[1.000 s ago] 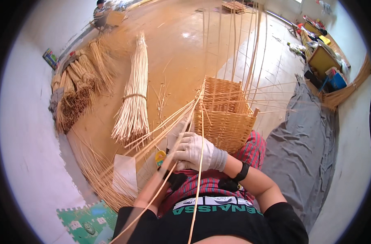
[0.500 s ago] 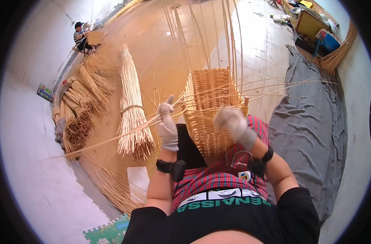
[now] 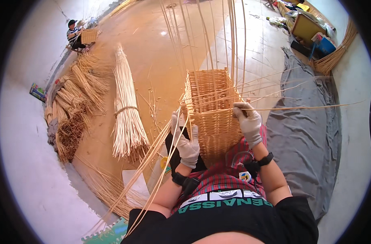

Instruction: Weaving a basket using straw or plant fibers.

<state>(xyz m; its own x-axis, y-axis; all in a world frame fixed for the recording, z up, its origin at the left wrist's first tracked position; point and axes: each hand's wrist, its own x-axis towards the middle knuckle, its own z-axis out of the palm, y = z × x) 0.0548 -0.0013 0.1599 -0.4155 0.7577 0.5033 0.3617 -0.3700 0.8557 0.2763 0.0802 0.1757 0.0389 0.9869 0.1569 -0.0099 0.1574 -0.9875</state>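
Note:
A tall rectangular wicker basket [image 3: 216,136] stands tilted against my lap, with its opening facing up and away from me. My right hand [image 3: 249,125], in a pale glove, is closed at the front right corner of the rim. Its fingers grip a thin wicker rod [image 3: 299,108] that stretches out to the right. Beside the front left corner is my gloved left hand [image 3: 186,145], thumb and fingers apart. Several loose wicker strands [image 3: 153,148] run from that corner down to the left, past this hand. Upright stakes [image 3: 233,44] rise from the basket's far side.
A tied bundle of pale rods [image 3: 126,107] lies left of the basket. Farther left are more bundles [image 3: 73,122] along the wall. Grey cloth [image 3: 305,150] covers the right floor. A person [image 3: 75,35] sits far left with a woven piece. A blue bin [image 3: 325,46] stands far right.
My left hand has come down and opened, and the strands beside it now hang down to the left. My right hand has moved slightly right and up onto the rim corner, gripping a rod.

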